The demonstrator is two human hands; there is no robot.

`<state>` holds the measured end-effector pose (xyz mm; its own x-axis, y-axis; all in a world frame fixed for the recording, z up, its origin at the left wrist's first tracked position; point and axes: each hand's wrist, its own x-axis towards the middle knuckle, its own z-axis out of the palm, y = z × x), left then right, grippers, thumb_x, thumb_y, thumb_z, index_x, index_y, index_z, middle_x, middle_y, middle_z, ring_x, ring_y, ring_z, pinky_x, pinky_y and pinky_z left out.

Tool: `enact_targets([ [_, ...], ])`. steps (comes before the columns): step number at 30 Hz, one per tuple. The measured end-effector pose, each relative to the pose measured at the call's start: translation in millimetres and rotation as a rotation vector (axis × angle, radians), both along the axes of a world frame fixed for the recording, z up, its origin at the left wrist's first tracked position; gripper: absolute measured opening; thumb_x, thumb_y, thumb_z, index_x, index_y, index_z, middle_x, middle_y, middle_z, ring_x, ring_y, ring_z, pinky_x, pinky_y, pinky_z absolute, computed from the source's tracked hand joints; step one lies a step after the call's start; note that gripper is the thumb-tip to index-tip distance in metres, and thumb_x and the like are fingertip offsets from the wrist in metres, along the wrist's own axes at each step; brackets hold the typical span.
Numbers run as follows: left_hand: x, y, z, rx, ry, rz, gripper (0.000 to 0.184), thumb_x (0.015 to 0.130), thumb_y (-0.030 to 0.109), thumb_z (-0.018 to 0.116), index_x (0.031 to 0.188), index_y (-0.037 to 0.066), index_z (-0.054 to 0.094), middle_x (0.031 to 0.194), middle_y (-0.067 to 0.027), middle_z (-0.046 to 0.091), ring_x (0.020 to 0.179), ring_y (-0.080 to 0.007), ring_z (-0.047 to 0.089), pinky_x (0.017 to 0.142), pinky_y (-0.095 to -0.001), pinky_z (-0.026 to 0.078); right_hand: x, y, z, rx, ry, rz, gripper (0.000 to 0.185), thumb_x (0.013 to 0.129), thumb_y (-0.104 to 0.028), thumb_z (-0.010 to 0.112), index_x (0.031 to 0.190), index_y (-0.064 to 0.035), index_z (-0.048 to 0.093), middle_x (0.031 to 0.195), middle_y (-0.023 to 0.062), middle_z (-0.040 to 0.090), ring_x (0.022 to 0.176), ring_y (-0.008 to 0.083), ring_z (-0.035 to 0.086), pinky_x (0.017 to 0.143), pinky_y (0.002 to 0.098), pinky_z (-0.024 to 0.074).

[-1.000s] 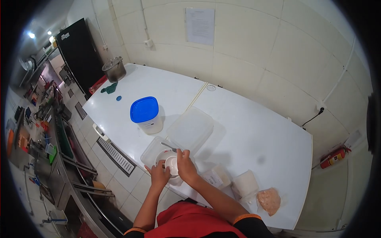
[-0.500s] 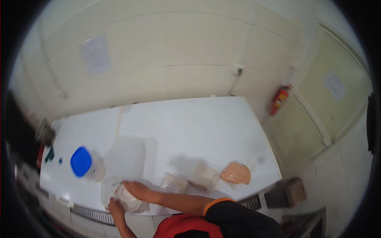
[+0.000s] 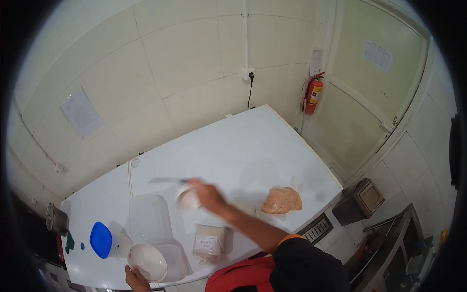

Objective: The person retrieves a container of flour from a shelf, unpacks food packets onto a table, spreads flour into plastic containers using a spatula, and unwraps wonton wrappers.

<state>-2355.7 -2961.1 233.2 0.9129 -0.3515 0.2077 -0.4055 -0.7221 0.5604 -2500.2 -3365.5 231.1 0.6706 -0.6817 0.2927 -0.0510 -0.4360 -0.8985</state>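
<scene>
Low on the left, my left hand [image 3: 136, 280] is closed on the rim of a white bowl [image 3: 152, 263], which is tilted so its inside shows. Over the middle of the table, my right hand [image 3: 206, 195] is closed around the handle of what looks like a knife [image 3: 165, 180], its thin grey blade pointing left. A small pale round bowl-like thing [image 3: 188, 198] is also at this hand, blurred by motion; whether it is gripped too I cannot make out. Beneath the white bowl is a clear plastic container [image 3: 172, 263].
A translucent lid or tray [image 3: 150, 219] lies behind the container. To its left stands a tub with a blue lid [image 3: 101, 240]. A labelled bag of pale powder [image 3: 209, 242] and a bag of pinkish-brown food [image 3: 282, 200] rest on the white table [image 3: 243, 146]. A bin [image 3: 359, 202] stands beyond the right edge.
Both hands were together at the white bowl over the container. My right hand has moved up and right with the blade and pale round thing; my left keeps the bowl. The view has turned right.
</scene>
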Motion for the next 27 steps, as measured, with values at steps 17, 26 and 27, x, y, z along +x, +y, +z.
enact_targets([
  [17, -13.4, -313.4, -129.2, -0.087, 0.281, -0.349, 0.018, 0.094, 0.008, 0.055, 0.101, -0.008, 0.056, 0.081, -0.0287, 0.067, 0.08, -0.0426, 0.07, 0.07, -0.0483, 0.053, -138.2, -144.1, -127.1, -0.203, 0.001, -0.448, 0.04, 0.09, -0.022, 0.07, 0.123, -0.0013, 0.06, 0.113, 0.0208, 0.069, 0.107, 0.0349, 0.067, 0.09, 0.04, 0.0536],
  [26, -36.7, -296.1, -174.2, -0.137, 0.319, -0.248, 0.034, 0.095, 0.02, 0.056, 0.115, -0.008, 0.056, 0.098, -0.0307, 0.067, 0.092, -0.0439, 0.068, 0.08, -0.0468, 0.053, -227.5, -219.8, -168.2, -0.153, 0.302, -0.41, 0.025, 0.095, -0.027, 0.061, 0.106, -0.0069, 0.07, 0.094, 0.0176, 0.072, 0.088, 0.0332, 0.07, 0.085, 0.0427, 0.0522],
  [27, -43.8, -292.8, -165.6, -0.112, 0.377, -0.241, 0.039, 0.096, 0.024, 0.056, 0.119, -0.007, 0.055, 0.102, -0.0295, 0.067, 0.093, -0.0434, 0.068, 0.08, -0.0448, 0.053, -230.9, -222.0, -170.7, -0.139, 0.438, -0.309, 0.031, 0.096, -0.031, 0.056, 0.119, -0.0125, 0.065, 0.094, 0.0096, 0.074, 0.096, 0.0312, 0.068, 0.104, 0.0593, 0.0318],
])
